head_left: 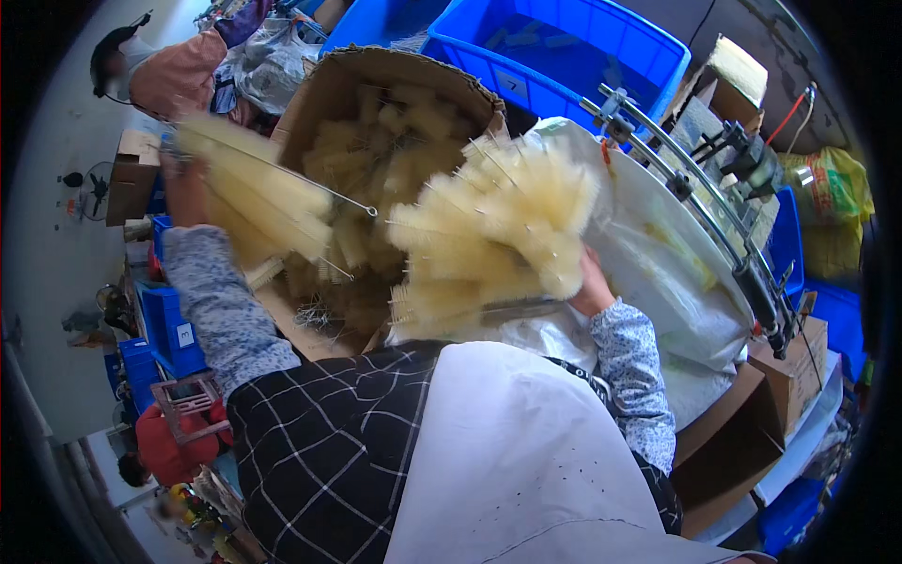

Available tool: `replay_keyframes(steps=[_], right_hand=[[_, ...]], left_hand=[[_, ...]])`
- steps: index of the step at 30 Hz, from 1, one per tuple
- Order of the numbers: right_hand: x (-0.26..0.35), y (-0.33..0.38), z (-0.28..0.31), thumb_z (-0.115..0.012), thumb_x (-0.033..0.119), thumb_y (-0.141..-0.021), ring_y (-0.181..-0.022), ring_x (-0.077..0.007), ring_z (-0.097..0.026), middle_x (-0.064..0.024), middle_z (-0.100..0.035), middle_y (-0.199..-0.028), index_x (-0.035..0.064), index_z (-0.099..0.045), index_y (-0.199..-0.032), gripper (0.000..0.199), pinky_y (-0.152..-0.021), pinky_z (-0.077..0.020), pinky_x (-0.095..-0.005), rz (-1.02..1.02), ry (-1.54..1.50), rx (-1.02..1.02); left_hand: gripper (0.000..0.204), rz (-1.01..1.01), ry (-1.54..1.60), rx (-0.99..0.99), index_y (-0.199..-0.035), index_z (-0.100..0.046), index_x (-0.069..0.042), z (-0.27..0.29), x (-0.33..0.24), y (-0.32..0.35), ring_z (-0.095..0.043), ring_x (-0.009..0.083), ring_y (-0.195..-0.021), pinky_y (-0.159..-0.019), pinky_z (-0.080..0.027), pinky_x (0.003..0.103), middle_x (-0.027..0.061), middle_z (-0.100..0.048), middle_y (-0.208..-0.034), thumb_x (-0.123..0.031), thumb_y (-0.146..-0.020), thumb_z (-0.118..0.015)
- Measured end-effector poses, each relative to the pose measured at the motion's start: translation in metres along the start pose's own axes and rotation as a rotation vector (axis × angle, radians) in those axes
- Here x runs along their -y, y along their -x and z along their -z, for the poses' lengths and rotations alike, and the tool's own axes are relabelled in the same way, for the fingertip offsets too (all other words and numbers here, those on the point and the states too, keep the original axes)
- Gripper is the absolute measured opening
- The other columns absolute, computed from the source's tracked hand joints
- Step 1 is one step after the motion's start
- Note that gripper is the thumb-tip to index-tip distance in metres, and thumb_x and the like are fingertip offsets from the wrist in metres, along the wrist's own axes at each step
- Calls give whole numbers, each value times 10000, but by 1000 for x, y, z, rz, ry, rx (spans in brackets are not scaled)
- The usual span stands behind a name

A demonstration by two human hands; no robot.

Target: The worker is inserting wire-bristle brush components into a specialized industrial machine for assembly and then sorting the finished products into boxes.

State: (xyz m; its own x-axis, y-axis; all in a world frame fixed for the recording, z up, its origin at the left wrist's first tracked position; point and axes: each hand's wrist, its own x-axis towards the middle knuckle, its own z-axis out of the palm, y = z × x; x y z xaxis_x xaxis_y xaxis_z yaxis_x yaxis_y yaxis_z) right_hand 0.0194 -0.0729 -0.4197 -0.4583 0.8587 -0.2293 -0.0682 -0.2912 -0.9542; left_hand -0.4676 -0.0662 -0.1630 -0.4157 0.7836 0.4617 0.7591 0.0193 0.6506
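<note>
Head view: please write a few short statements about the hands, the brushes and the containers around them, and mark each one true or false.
1. The left hand holds several pale yellow brushes. True.
2. The right hand is empty. False: it holds a bunch of brushes too, its fingers partly hidden.
3. The open carton has more brushes in it. True.
4. The big tub at the top of the view is red. False: it is blue.
5. A white sack lies to the right of the carton. True.
6. Both sleeves are plain black. False: they are speckled, light and dark.
</note>
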Motion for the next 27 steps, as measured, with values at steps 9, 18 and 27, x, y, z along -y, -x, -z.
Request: replay_keyframes(steps=[9,18,27], right_hand=[[52,17,-35,-467,114,-717,-868,-215,-502,-106,-476,-1008,-7,-376,-1178,486,-743,-319,-364,432,1428,-19],[27,21,-42,-515,145,-700,-888,-273,-482,-110,-475,-970,34,-503,-987,308,-832,-304,-442,596,1264,-39],[3,79,9,-612,293,-672,-1237,-322,-192,-177,-354,-1248,22,-384,-1214,647,-1012,-162,-418,482,422,-61]], left_hand=[[396,-454,27,797,-1090,-419,-14,-44,-136,-13,-523,216,-802,-725,-413,319,129,-528,-924,-153,-746,-558],[637,-812,-406,1505,-1191,-236,50,-285,-291,111,-535,294,-819,-726,-415,382,218,-547,-849,-129,-691,-589],[573,-690,-694,1965,-1019,-457,40,-396,-217,170,-551,316,-874,-749,-434,355,201,-576,-894,-234,-567,-679]])
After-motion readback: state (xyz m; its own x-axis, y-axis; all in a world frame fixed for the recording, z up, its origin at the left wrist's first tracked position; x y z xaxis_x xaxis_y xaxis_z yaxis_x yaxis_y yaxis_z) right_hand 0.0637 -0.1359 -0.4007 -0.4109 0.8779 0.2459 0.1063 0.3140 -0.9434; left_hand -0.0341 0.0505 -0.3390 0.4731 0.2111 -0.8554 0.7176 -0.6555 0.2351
